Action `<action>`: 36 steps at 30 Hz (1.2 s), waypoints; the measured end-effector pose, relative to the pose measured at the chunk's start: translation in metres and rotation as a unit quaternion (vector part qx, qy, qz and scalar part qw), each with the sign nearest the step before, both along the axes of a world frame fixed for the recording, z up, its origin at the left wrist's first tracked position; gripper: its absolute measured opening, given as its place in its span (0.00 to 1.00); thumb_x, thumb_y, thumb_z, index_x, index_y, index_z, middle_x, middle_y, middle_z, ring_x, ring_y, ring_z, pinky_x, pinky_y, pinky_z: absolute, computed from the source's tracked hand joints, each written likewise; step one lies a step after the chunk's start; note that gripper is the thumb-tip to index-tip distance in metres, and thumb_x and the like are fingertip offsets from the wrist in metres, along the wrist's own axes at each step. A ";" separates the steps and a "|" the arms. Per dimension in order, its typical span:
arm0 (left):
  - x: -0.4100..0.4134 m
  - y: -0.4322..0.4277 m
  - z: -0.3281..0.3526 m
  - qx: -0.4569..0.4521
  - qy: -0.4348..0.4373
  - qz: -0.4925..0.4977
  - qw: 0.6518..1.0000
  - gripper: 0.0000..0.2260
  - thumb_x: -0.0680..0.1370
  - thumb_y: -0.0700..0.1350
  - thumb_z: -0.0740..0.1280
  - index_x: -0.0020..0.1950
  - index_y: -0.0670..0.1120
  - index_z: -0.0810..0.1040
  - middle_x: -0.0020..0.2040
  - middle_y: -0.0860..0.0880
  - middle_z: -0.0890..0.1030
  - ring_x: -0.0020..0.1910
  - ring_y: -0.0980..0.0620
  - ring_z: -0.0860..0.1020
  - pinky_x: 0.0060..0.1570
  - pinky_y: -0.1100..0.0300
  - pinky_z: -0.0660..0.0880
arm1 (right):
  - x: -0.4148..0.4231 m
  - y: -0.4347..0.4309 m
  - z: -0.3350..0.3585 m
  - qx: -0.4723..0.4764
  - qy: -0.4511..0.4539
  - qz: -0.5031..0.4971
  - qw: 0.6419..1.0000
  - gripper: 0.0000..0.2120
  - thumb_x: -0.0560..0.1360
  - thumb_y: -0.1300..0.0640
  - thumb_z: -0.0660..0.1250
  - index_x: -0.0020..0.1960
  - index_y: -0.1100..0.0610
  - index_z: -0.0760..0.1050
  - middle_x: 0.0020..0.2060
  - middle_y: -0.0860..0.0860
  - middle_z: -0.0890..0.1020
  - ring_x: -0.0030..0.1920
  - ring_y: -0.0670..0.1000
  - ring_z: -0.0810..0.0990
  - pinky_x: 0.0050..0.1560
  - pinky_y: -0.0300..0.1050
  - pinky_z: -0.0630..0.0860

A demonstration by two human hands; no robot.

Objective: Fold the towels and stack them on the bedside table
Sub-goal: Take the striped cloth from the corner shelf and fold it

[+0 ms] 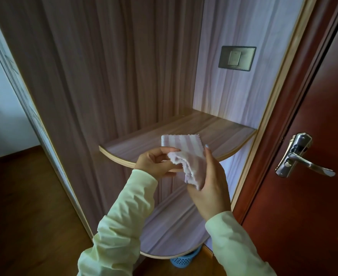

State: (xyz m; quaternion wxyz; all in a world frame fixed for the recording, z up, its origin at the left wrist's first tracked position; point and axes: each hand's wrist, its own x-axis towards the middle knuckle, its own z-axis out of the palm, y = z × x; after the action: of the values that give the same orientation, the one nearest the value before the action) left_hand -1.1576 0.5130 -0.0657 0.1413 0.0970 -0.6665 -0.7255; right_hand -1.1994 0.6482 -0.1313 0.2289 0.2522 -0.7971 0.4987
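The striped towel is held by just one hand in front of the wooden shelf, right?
Not quite: both hands hold the striped towel in front of the wooden shelf. The left hand pinches its edge and the right hand holds the other side. The head view shows it.

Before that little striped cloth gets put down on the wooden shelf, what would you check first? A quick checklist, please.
1. Grip on the small lilac-and-white striped towel: ok. The left hand pinches its near edge, and the right hand holds it from the other side.
2. Fold tidy: not ok. The near part is bunched and its edges are not lined up.
3. Landing spot on the upper curved wooden shelf: ok. The surface that shows is bare.
4. Towel free of the shelf: cannot tell. Its far end may rest on the shelf or hang above it.
5. Other towels to stack on: cannot tell. None shows in view.
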 end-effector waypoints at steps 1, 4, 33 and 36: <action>-0.001 -0.001 -0.001 -0.016 0.001 0.016 1.000 0.13 0.70 0.30 0.69 0.38 0.49 0.79 0.30 0.52 0.81 0.27 0.58 0.79 0.32 0.65 0.79 | 0.000 0.002 0.000 -0.013 -0.008 -0.004 1.000 0.39 0.67 0.63 0.72 0.73 0.52 0.59 0.64 0.48 0.72 0.65 0.48 0.71 0.61 0.43 0.72; -0.005 -0.006 -0.006 -0.109 0.020 0.082 0.990 0.12 0.68 0.35 0.73 0.34 0.52 0.78 0.34 0.50 0.75 0.29 0.59 0.72 0.30 0.74 0.70 | 0.001 0.008 0.002 -0.028 -0.029 -0.031 0.999 0.29 0.68 0.66 0.68 0.67 0.53 0.68 0.55 0.45 0.76 0.57 0.43 0.74 0.55 0.31 0.71; -0.102 -0.033 0.007 -0.296 -0.154 0.221 0.916 0.15 0.79 0.50 0.58 0.46 0.39 0.77 0.51 0.36 0.81 0.54 0.37 0.77 0.42 0.58 0.65 | -0.125 -0.017 0.059 -0.009 -0.177 0.069 0.982 0.15 0.75 0.53 0.64 0.32 0.53 0.66 0.26 0.47 0.71 0.29 0.41 0.71 0.30 0.29 0.65; -0.112 -0.033 0.007 -0.342 -0.181 0.202 0.900 0.16 0.78 0.50 0.59 0.57 0.40 0.75 0.55 0.38 0.80 0.56 0.37 0.75 0.49 0.55 0.70 | -0.138 -0.019 0.056 0.031 -0.222 0.099 0.969 0.04 0.74 0.57 0.64 0.41 0.52 0.70 0.32 0.45 0.72 0.37 0.48 0.73 0.39 0.35 0.69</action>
State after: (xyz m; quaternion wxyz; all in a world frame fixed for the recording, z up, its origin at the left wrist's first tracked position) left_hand -1.2694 0.4798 -0.0591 0.1860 0.3051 -0.8539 -0.3784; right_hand -1.3376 0.6290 -0.0753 -0.0124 0.2195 -0.8144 0.5370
